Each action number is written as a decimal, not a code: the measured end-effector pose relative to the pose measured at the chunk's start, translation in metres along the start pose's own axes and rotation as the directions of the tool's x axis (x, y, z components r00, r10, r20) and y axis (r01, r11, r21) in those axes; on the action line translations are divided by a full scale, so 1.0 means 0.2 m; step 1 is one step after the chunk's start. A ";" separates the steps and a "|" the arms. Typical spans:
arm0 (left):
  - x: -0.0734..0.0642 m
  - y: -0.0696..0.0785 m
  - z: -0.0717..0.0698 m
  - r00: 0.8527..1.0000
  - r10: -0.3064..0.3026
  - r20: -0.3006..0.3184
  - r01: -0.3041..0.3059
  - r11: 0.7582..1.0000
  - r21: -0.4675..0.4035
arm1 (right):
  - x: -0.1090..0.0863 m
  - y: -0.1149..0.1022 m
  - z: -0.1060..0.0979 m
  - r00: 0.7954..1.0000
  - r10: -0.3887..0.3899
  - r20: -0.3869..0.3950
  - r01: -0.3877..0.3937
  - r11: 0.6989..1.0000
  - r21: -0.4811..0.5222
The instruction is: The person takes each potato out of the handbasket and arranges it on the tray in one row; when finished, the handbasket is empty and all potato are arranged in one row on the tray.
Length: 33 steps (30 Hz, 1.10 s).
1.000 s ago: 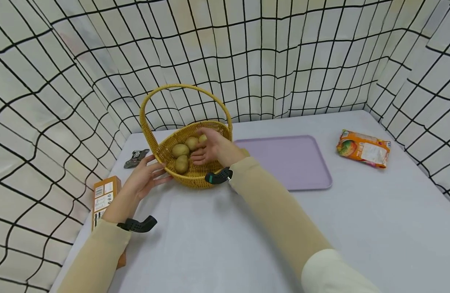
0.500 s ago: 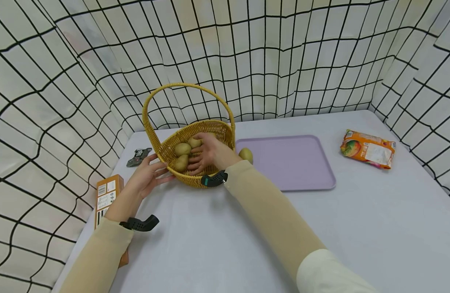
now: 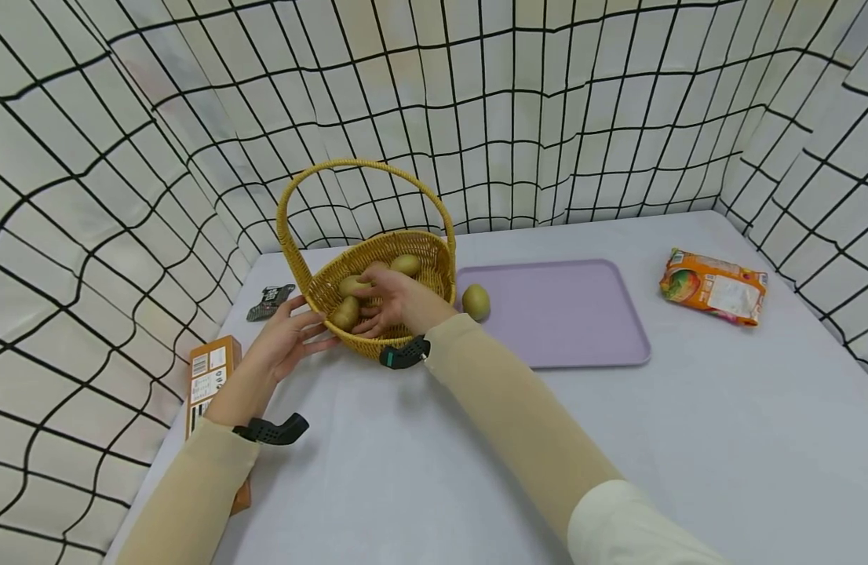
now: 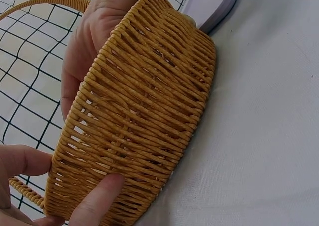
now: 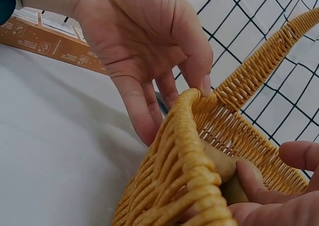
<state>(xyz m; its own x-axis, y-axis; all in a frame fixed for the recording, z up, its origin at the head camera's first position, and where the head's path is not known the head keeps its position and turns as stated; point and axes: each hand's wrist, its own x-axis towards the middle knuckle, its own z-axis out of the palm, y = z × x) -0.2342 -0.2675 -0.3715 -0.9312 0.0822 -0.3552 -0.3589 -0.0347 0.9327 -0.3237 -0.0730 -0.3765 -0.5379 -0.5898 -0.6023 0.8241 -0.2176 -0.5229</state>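
Observation:
A yellow wicker basket (image 3: 382, 345) with a tall hoop handle holds several green-brown oval kiwis (image 3: 345, 313). My left hand (image 3: 286, 341) holds its left rim, the thumb (image 5: 197, 66) at the top edge and the other fingers against the outer wall, as the left wrist view also shows. Inside the basket is my right hand (image 3: 395, 302), its fingertips touching a kiwi (image 5: 219, 161) and the thumb held apart from them. The hand covers part of the fruit in the head view. One more kiwi (image 3: 475, 302) lies outside, at the left edge of the lilac tray (image 3: 561, 314).
To the right of the tray lies an orange packet (image 3: 714, 287). A small dark packet (image 3: 270, 303) sits left of the basket, and an orange-brown box (image 3: 211, 377) lies by my left forearm. White walls with black netting (image 3: 512, 118) enclose the table's back and sides.
My right hand has moved left and lower inside the basket, toward the kiwis near the left rim. A kiwi at the back and the one by the tray now show. The left hand stays.

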 end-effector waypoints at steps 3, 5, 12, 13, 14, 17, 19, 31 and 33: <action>0.00 0.00 0.00 1.000 0.000 -0.004 0.000 1.000 0.002 | 0.01 0.00 0.02 1.000 -0.012 -0.022 0.012 1.000 -0.005; 0.00 0.01 0.00 1.000 0.003 -0.007 -0.003 1.000 0.004 | 0.01 0.01 0.03 0.999 -0.015 -0.031 0.015 1.000 -0.008; 0.00 0.01 0.00 1.000 -0.004 0.003 0.004 1.000 -0.002 | 0.02 0.03 0.07 0.998 -0.041 -0.040 0.038 0.997 -0.066; 0.00 0.01 0.00 1.000 -0.006 0.003 0.006 1.000 -0.003 | 0.01 0.04 0.07 0.998 -0.049 -0.042 0.046 0.996 -0.076; 0.00 0.01 0.00 1.000 -0.008 0.001 0.008 1.000 -0.003 | 0.01 0.04 0.08 0.997 -0.058 -0.044 0.054 0.995 -0.082; 0.00 0.00 0.00 1.000 -0.012 -0.005 0.012 1.000 0.000 | 0.02 0.06 0.09 0.996 -0.075 -0.046 0.070 0.993 -0.094; -0.01 0.00 0.00 1.000 -0.012 -0.006 0.012 1.000 0.006 | 0.02 0.07 0.09 0.995 -0.082 -0.048 0.078 0.994 -0.080; 0.00 -0.01 0.00 1.000 -0.006 -0.013 0.006 1.000 0.007 | 0.03 0.07 0.12 0.990 -0.135 -0.044 0.129 0.985 -0.116; -0.01 -0.01 0.00 1.000 -0.007 -0.018 0.007 1.000 0.005 | 0.04 0.08 0.12 0.987 -0.153 -0.043 0.147 0.982 -0.115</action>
<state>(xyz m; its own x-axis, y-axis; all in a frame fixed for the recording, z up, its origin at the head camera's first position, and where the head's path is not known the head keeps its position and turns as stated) -0.2322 -0.2678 -0.3729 -0.9298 0.0641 -0.3623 -0.3647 -0.0287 0.9307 -0.3111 -0.0997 -0.3759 -0.6647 -0.5153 -0.5410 0.7101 -0.2106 -0.6718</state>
